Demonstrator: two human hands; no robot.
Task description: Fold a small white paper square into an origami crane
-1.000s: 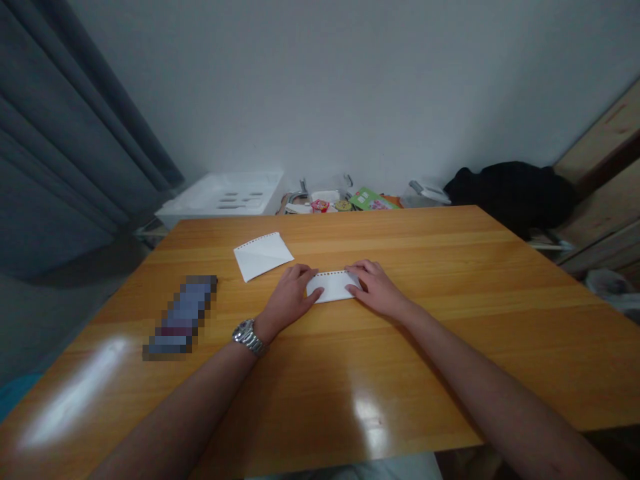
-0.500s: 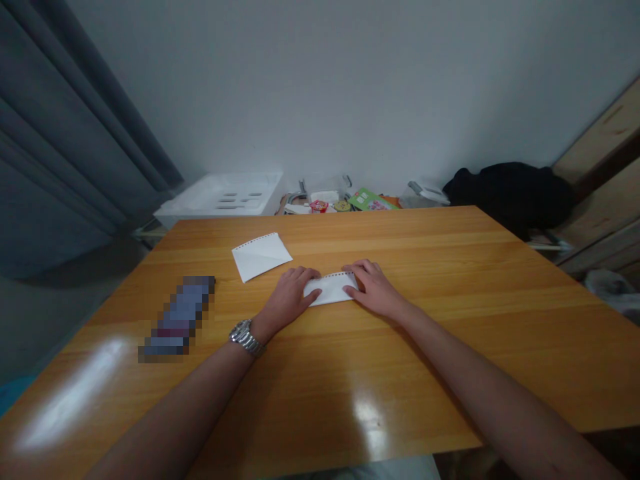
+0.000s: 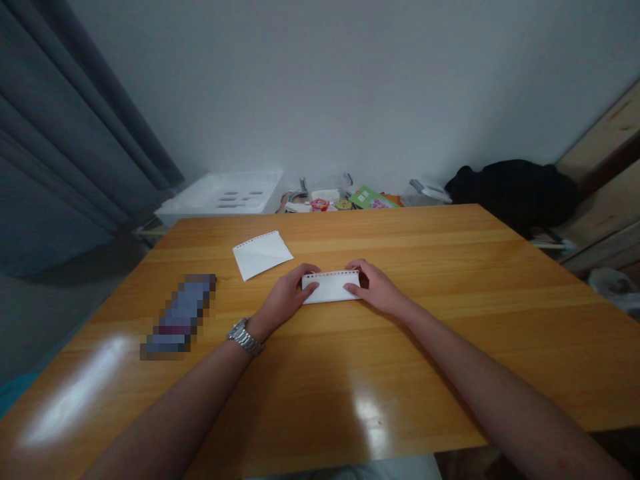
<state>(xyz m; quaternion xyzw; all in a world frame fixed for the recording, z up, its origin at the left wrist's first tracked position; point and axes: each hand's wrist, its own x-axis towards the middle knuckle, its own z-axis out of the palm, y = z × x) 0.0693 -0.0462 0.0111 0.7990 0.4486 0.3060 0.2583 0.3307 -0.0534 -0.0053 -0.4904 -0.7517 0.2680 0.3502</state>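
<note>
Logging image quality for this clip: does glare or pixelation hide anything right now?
Head view: glare whitens the table at left and bottom centre; head view: coarse pixelation hides detail on the flat oblong thing; head view: the folded paper escapes both.

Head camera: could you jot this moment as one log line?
left hand: holding white paper by left end | right hand: holding right end | holed edge: far side | second sheet: on wooden table
</note>
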